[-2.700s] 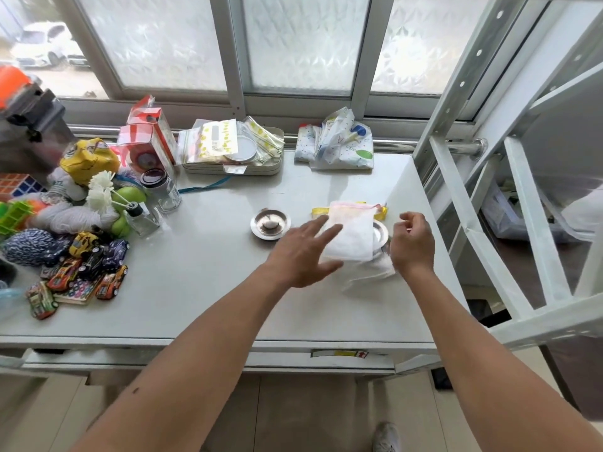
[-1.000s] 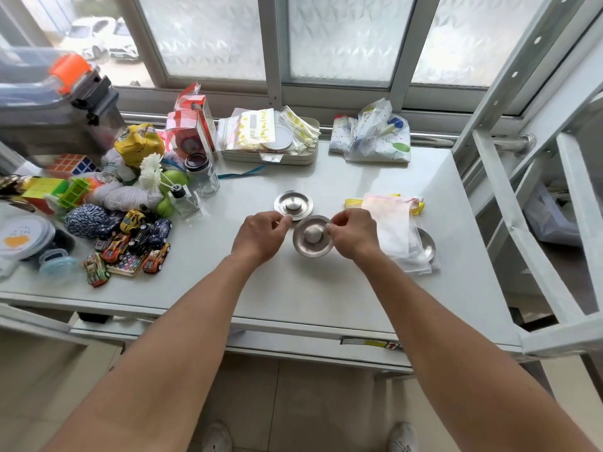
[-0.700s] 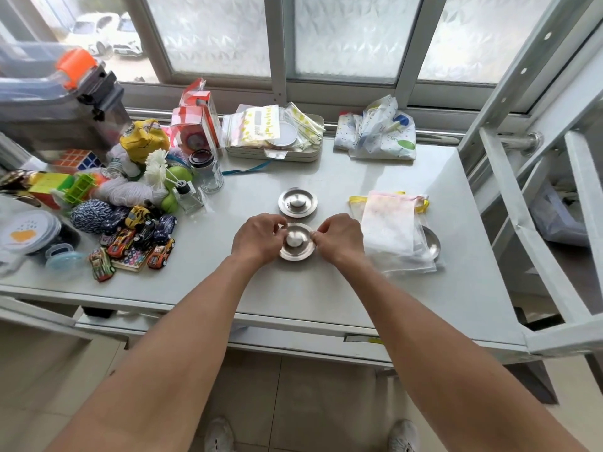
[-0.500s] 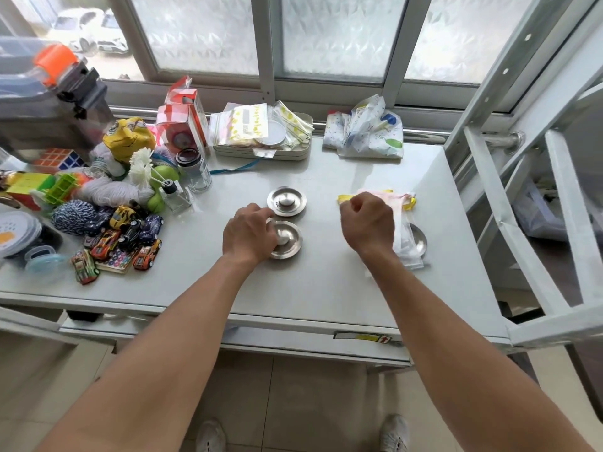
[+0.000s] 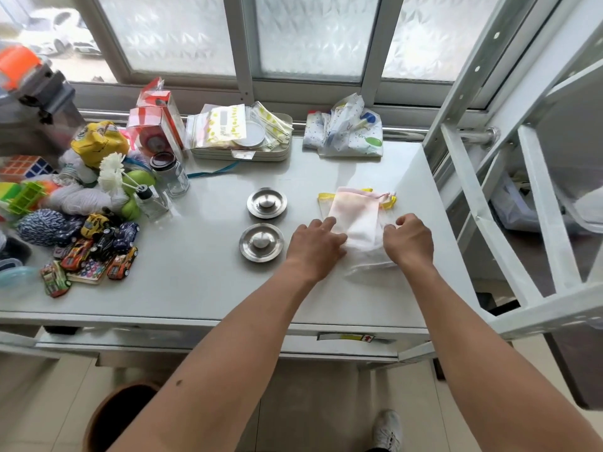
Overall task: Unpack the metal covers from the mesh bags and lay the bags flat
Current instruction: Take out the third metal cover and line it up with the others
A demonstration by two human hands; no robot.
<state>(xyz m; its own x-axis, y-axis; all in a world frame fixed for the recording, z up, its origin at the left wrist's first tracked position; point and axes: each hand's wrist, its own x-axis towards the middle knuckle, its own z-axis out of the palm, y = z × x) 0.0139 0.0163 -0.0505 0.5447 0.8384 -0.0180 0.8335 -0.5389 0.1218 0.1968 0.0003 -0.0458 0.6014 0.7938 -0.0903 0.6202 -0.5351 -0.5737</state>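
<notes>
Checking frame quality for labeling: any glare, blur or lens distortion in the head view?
Head view: daylight through the frosted windows leaves soft glare on the white table; wide-angle bends the shelf frame; the left edge is blurred; both metal covers look sharp.

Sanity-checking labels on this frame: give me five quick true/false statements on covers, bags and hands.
1. Two metal covers lie bare on the table, one behind the other. True.
2. The left hand is holding a metal cover. False: it rests on the stack of mesh bags, fingers spread.
3. The right hand is at the right edge of the bag stack, fingers curled. True.
4. The bags lie left of the covers. False: they lie to the right.
5. The toy cars sit between the two covers. False: they are at the table's left side, apart from them.
</notes>
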